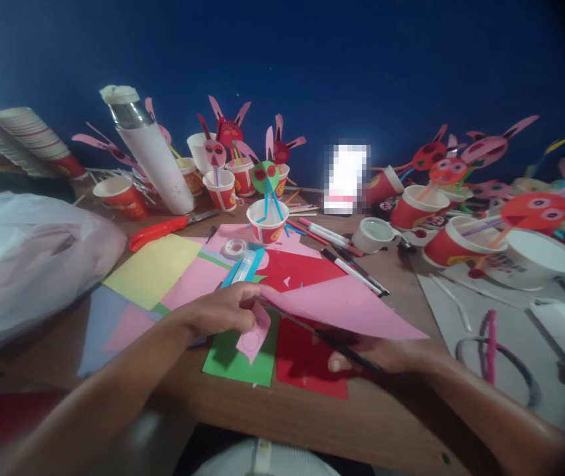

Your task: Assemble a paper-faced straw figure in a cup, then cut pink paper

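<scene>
My left hand [225,309] pinches a sheet of pink paper [354,307] between thumb and fingers. A narrow flap [253,338] with a circle drawn on it hangs below that hand. My right hand [386,354], partly covered by the sheet, is closed on a pair of scissors [349,354] with dark handles. Their blades point left and lie at the edge of the pink paper, near my left fingers. Beneath both hands are a green sheet [237,365] and a red sheet [312,380] on the table.
A green paper-faced cup figure [265,178] stands ahead, near a glue stick [245,266] and a tape roll [235,247]. Markers [356,274] lie to its right. A white bottle [156,162], a plastic bag [29,264] and red-handled scissors [158,233] are leftward; more cup figures [416,205] are rightward.
</scene>
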The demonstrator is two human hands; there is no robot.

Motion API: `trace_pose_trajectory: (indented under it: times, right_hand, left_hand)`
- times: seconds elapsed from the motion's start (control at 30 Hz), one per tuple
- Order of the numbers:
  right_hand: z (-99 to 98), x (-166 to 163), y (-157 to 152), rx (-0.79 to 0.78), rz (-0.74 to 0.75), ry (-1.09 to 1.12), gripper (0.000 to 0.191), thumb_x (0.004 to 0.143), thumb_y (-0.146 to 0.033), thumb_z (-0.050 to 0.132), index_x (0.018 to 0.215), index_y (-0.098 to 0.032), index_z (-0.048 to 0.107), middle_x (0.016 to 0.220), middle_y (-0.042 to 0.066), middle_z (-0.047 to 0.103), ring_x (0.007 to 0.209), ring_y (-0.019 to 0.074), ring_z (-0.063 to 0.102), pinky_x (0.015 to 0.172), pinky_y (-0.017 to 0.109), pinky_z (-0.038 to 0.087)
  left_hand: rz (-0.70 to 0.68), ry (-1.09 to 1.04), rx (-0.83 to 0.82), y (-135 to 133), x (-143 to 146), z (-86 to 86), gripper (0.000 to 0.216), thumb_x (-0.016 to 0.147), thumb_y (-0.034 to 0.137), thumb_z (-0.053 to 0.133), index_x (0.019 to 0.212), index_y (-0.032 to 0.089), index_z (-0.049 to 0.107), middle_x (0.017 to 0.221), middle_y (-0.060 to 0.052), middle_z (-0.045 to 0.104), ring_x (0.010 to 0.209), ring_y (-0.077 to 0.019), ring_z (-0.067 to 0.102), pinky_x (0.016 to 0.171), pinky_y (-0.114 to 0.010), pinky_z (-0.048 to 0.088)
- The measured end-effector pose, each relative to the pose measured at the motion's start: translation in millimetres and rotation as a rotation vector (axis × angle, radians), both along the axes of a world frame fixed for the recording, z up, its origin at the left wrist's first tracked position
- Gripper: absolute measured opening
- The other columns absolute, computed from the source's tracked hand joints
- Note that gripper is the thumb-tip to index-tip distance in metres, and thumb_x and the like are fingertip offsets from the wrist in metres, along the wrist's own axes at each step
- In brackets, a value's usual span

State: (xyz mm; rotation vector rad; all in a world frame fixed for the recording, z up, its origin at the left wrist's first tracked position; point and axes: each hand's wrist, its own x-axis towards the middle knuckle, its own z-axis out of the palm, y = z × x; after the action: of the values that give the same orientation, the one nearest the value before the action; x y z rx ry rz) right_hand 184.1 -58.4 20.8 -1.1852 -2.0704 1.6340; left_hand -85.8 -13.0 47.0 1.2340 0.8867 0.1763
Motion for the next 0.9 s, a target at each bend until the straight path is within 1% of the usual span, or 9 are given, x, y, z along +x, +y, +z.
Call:
trace_pose_trajectory:
  times: [0.17, 0.23, 0.4, 0.5, 0.6, 0.67, 0.77, 0.83, 0.9]
  right_hand:
    - [4.4, 7, 4, 0.073, -0.001, -0.105, 0.045, 0.063, -0.049, 0.076, 0.099, -0.022, 0.072, 0.096, 0.006, 0.070, 0.090, 0.0282, 0.062, 0.081, 0.034, 0.051]
    - [3.6, 11, 3, 0.064, -0.081, -0.061, 0.049, 0.062, -0.049, 0.076, 0.103, -0.022, 0.070, 0.096, 0.006, 0.070, 0.093, 0.0284, 0.061, 0.082, 0.035, 0.050]
    - [-1.1, 12, 1, -0.046, -0.233, 0.101, 0.047, 0.062, -0.045, 0.077, 0.102, -0.021, 0.069, 0.095, 0.006, 0.070, 0.087, 0.0242, 0.063, 0.076, 0.032, 0.052]
    - [-5.0, 9, 3, -0.047, -0.335, 0.185, 0.047, 0.061, -0.043, 0.079, 0.101, -0.019, 0.068, 0.087, 0.005, 0.069, 0.069, 0.0179, 0.062, 0.062, 0.027, 0.051]
    - [-8.9, 8, 6, -0.026, -0.361, 0.265, 0.047, 0.062, -0.040, 0.079, 0.100, -0.015, 0.068, 0.075, 0.003, 0.066, 0.058, 0.0133, 0.057, 0.054, 0.023, 0.048]
    - [-10.9, 8, 7, -0.009, -0.326, 0.287, 0.045, 0.063, -0.038, 0.078, 0.101, -0.014, 0.067, 0.069, 0.002, 0.064, 0.058, 0.0127, 0.056, 0.054, 0.022, 0.047]
    - [-12.6, 7, 7, 0.035, -0.251, 0.279, 0.042, 0.063, -0.035, 0.079, 0.099, -0.015, 0.069, 0.074, 0.002, 0.065, 0.063, 0.0134, 0.057, 0.058, 0.022, 0.047]
    - [-12.6, 6, 5, 0.025, -0.226, 0.270, 0.043, 0.064, -0.036, 0.079, 0.101, -0.016, 0.068, 0.074, 0.002, 0.065, 0.064, 0.0137, 0.057, 0.060, 0.023, 0.047]
    - [-11.8, 5, 3, -0.003, -0.223, 0.264, 0.047, 0.065, -0.038, 0.078, 0.104, -0.016, 0.067, 0.070, 0.001, 0.064, 0.062, 0.0136, 0.056, 0.059, 0.023, 0.047]
  left_hand:
    - [0.077, -0.073, 0.065, 8, -17, -6.8, 0.051, 0.058, 0.006, 0.055, 0.107, 0.016, 0.064, 0.043, 0.010, 0.037, 0.040, -0.0047, 0.029, 0.040, -0.018, 0.019]
    - [0.162, -0.073, 0.118, 11, -26, -8.4, 0.032, 0.066, 0.014, 0.059, 0.098, 0.016, 0.067, 0.044, 0.009, 0.041, 0.040, -0.0049, 0.032, 0.041, -0.018, 0.021]
    - [0.328, -0.097, 0.263, 11, -24, -6.7, 0.013, 0.070, 0.025, 0.069, 0.079, 0.015, 0.067, 0.067, -0.001, 0.064, 0.058, -0.0093, 0.054, 0.055, -0.019, 0.040]
    - [0.309, -0.059, 0.375, 9, -12, -6.7, 0.013, 0.074, 0.028, 0.066, 0.081, 0.017, 0.069, 0.079, -0.004, 0.067, 0.068, -0.0132, 0.059, 0.062, -0.023, 0.046]
    - [0.252, -0.056, 0.605, 10, -1, -9.6, 0.012, 0.076, 0.026, 0.064, 0.077, 0.018, 0.073, 0.111, -0.009, 0.064, 0.101, -0.0212, 0.058, 0.083, -0.030, 0.047]
    - [0.217, 0.009, 0.712, 12, 7, -13.0, 0.012, 0.076, 0.025, 0.064, 0.077, 0.019, 0.074, 0.111, -0.009, 0.065, 0.115, -0.0245, 0.052, 0.095, -0.033, 0.041]
    - [0.192, 0.111, 0.721, 13, 23, -19.4, 0.014, 0.075, 0.023, 0.062, 0.080, 0.020, 0.075, 0.081, -0.006, 0.071, 0.096, -0.0239, 0.061, 0.086, -0.033, 0.047]
    - [0.215, 0.097, 0.718, 14, 34, -22.8, 0.017, 0.075, 0.021, 0.059, 0.082, 0.020, 0.075, 0.080, -0.005, 0.072, 0.080, -0.0205, 0.064, 0.076, -0.030, 0.050]
    - [0.294, 0.019, 0.778, 15, 42, -23.5, 0.020, 0.076, 0.019, 0.057, 0.085, 0.019, 0.075, 0.085, -0.005, 0.073, 0.080, -0.0195, 0.065, 0.076, -0.029, 0.050]
